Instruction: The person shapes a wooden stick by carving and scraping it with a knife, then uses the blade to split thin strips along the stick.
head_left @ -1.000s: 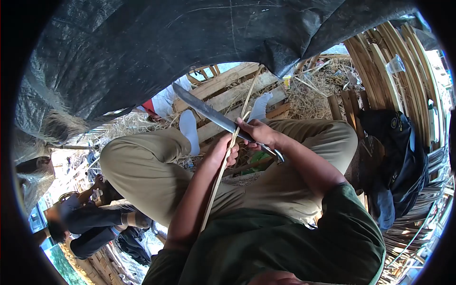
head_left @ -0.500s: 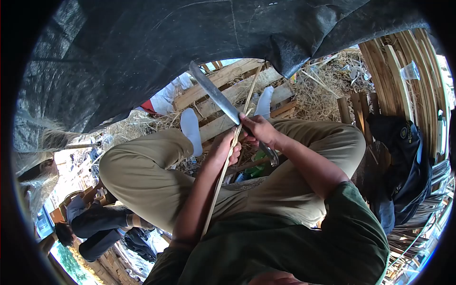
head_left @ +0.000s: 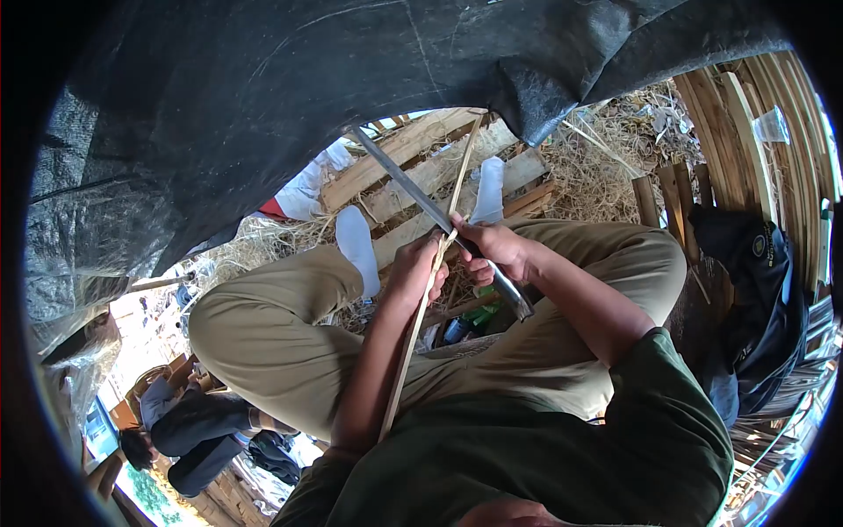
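Observation:
A long, thin pale strip (head_left: pixel 407 362) runs from beside my torso up past both hands. My left hand (head_left: pixel 416 270) is closed around it near its middle. In my right hand (head_left: pixel 493 251) is a long knife (head_left: pixel 406 183), gripped near the handle end, its blade pointing to the upper left. Blade and strip cross just at my fingers, where my two hands nearly meet. My right fingertips press at this crossing, and whether they also pinch the strip is hard to tell.
Overhead hangs a dark tarp (head_left: pixel 263 79). Wooden slats (head_left: pixel 421 158) and straw lie beyond my socked feet. Stacked boards (head_left: pixel 729 140) and a black bag (head_left: pixel 755 299) are at the right. Another person (head_left: pixel 198 426) sits at the lower left.
The knife has turned so its blade shows more edge-on, and its handle end has moved lower right. Both hands remain close together on the strip and knife. The view has shifted slightly.

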{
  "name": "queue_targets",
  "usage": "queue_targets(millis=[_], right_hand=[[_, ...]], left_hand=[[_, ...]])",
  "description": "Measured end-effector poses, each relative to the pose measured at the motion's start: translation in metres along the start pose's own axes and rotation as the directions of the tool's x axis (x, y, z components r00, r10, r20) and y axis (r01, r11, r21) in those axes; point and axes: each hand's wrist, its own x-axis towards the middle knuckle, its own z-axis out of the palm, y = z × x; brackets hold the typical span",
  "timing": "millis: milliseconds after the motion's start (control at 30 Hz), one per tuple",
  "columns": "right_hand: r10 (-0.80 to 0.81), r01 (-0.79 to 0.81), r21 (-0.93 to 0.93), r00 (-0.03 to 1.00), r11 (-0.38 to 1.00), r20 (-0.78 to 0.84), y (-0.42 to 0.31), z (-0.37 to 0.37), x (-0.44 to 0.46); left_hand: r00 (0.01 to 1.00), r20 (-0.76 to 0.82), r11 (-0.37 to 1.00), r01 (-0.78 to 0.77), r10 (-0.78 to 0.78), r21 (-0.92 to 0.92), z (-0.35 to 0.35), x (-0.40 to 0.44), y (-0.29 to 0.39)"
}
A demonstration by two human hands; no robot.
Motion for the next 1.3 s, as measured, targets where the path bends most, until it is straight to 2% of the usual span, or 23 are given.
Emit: queue_targets(millis=[33,100,200,300,633,733,800,867,933,1033,1267,1300], right_hand=[[0.013,-0.014,0.017,0.999,1.000,0.029,0.003,-0.001,0.001],[0.031,-0.036,0.052,0.995,0.998,0.089,0.009,-0.006,0.004],[-0.038,0.016,0.103,0.976,0.995,0.216,0.016,-0.012,0.009],[-0.129,0.087,0.161,0.953,0.983,0.274,0.024,-0.005,0.010],[-0.160,0.047,0.268,0.894,0.962,0.419,0.047,-0.019,0.024],[-0.230,0.039,0.333,0.798,0.942,0.557,0.050,-0.025,0.029],[-0.238,-0.011,0.364,0.738,0.931,0.631,0.055,-0.031,0.036],[-0.223,-0.026,0.343,0.716,0.939,0.662,0.051,-0.036,0.038],[-0.182,-0.038,0.309,0.738,0.950,0.650,0.049,-0.043,0.039],[-0.146,-0.056,0.272,0.730,0.961,0.668,0.046,-0.046,0.041],[-0.111,-0.092,0.302,0.799,0.949,0.591,0.040,-0.041,0.039],[-0.166,-0.033,0.298,0.769,0.954,0.617,0.044,-0.038,0.037]], left_hand=[[0.998,-0.053,0.998,-0.042,0.044,0.048,0.001,0.000,0.001],[0.998,-0.035,0.997,-0.056,0.058,0.043,0.001,0.001,-0.003],[0.999,0.000,0.999,-0.043,0.043,-0.014,0.000,-0.001,-0.002],[0.998,0.039,0.997,-0.044,0.046,-0.067,0.001,-0.004,0.001],[0.998,0.029,0.998,-0.062,0.062,-0.022,0.003,-0.007,-0.006],[0.998,0.065,0.993,0.001,0.006,-0.114,0.002,-0.009,-0.006],[0.998,0.055,0.995,-0.005,0.010,-0.098,0.004,-0.011,-0.006],[0.997,0.073,0.992,0.017,-0.008,-0.123,0.006,-0.009,-0.006],[0.993,0.110,0.980,0.071,-0.050,-0.188,0.005,-0.006,-0.008],[0.967,0.216,0.955,0.187,-0.137,-0.231,0.005,-0.010,-0.003],[0.948,0.285,0.953,0.207,-0.141,-0.219,-0.006,0.005,-0.011],[0.952,0.271,0.958,0.202,-0.143,-0.205,-0.002,0.003,-0.010]])
